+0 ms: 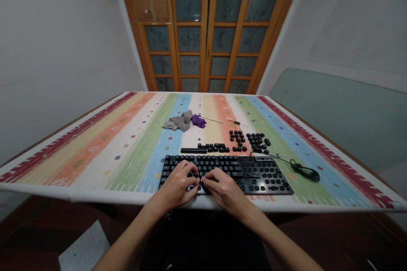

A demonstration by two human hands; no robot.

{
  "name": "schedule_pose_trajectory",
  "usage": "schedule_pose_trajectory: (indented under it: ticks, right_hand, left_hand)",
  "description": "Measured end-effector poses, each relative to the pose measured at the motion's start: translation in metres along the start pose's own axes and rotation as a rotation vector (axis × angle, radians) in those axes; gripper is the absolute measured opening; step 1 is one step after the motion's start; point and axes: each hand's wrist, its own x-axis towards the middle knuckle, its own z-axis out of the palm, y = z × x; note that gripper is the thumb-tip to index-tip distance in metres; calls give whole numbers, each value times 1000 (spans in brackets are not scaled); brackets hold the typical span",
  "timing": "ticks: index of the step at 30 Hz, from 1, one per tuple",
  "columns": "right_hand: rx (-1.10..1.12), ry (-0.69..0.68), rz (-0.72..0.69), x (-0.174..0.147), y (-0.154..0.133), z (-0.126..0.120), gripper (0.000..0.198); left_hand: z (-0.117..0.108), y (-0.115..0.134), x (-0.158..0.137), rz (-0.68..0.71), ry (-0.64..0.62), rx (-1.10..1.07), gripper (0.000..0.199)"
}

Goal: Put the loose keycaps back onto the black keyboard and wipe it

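Keyboard (pixel 242 173) (not all visible) beneath hands (pixel 182 181) (pixel 224 187)

One head-worn camera looks forward and down from fairly near, over the left hand (pixel 182 181) and right hand (pixel 225 188), across the surface (pixel 124 149) toward wooden doors (pixel 225 24).

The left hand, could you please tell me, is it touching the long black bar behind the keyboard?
Apart: the head view shows the back edge of the keyboard between the left hand and the long black bar.
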Motion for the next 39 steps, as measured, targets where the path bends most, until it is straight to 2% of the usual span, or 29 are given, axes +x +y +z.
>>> schedule_pose_trajectory:
  ticks: [6, 8, 11, 15, 21, 32, 35, 37, 39]
  right_hand:
    - [-3, -14, -14, 1, -3, -1, 22]
    - [8, -2, -2, 1, -3, 0, 23]
    - [11, 22, 17, 1, -2, 2, 23]
    - [-1, 36, 4, -2, 0, 5, 22]
    - [-34, -13, -6, -1, -2, 1, 22]
    - [-139, -82, -18, 2, -7, 0, 32]
    - [-147, -77, 30, 6, -13, -2, 19]
    - [-127, -22, 77, 8, -16, -3, 8]
    - [-103, 47, 116, 7, -16, -2, 6]
  left_hand:
    - [-8, 1, 1, -56, -50, -42, 2]
    - [-13, -2, 1, -47, -52, -75, 9]
    - [-23, -7, 3, -46, 12, -86, 12]
    - [-36, -20, 12, -61, 109, 3, 13]
    - [-47, -46, 36, -43, 117, 162, 15]
    - [-32, -93, 86, -53, 34, 194, 14]
    - [-25, -102, 98, -75, -10, 184, 15]
    - [-20, -106, 104, -93, -57, 172, 17]
    - [-14, -109, 108, -115, -122, 156, 18]
